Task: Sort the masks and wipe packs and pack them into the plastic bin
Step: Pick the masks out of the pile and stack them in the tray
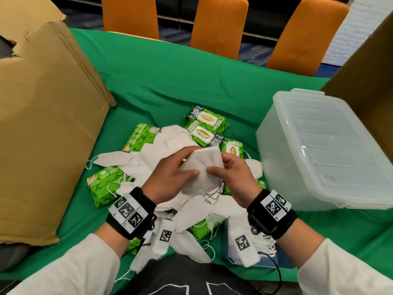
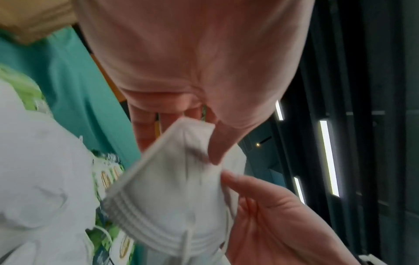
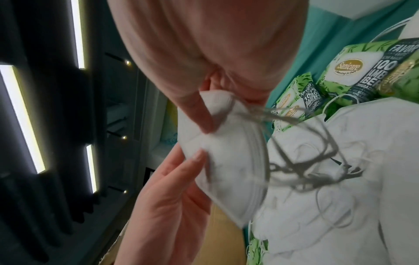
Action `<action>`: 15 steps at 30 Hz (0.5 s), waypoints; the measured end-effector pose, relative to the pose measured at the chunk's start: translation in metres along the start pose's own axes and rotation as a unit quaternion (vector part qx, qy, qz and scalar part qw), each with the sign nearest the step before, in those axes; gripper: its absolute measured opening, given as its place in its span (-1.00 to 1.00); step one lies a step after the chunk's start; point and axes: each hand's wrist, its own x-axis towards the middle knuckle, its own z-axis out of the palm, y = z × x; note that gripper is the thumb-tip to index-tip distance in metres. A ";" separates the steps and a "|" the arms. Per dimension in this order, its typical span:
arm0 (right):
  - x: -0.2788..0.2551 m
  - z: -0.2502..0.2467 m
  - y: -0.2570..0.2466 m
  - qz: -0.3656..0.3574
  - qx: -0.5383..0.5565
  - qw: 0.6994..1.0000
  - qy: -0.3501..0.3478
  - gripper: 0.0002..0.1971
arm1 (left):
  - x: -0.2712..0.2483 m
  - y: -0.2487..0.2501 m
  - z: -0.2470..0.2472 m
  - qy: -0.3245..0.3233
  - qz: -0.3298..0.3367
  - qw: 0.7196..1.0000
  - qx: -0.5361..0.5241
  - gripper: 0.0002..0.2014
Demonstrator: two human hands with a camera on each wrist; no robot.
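We hold one mask (image 1: pixel 201 169) above the pile (image 1: pixel 161 150), left hand (image 1: pixel 170 177) and right hand (image 1: pixel 231 177) both pinching it. We should flatten it, tuck in its loops (image 1: pixel 212 195), then stack masks apart from wipe packs (image 1: pixel 204 128); the bin (image 1: pixel 319 145) stands lidded at right.

White masks (image 1: pixel 161 145), leaf-patterned green wipe packs (image 1: pixel 138 137), green tablecloth (image 1: pixel 170 77).

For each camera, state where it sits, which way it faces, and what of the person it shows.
Head: on the head, facing down-forward at the pile; left hand, right hand, both sleeves.
Left wrist: along the left palm toward the held mask.
Right wrist: along the right palm; wipe packs beyond.
Shared: all three show both hands pinching that mask.
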 end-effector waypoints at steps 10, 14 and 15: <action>-0.013 -0.024 0.019 0.149 -0.087 0.984 -0.037 -0.98 | -0.002 -0.031 -0.004 0.081 -0.079 0.992 -0.048 -0.87; -0.016 -0.034 0.016 0.197 0.176 0.964 0.013 -0.87 | -0.014 -0.043 -0.010 0.076 -0.128 0.976 -0.159 -0.76; -0.018 -0.034 0.014 0.197 0.243 0.950 0.014 -0.86 | -0.018 -0.043 -0.009 0.079 -0.135 0.973 -0.170 -0.73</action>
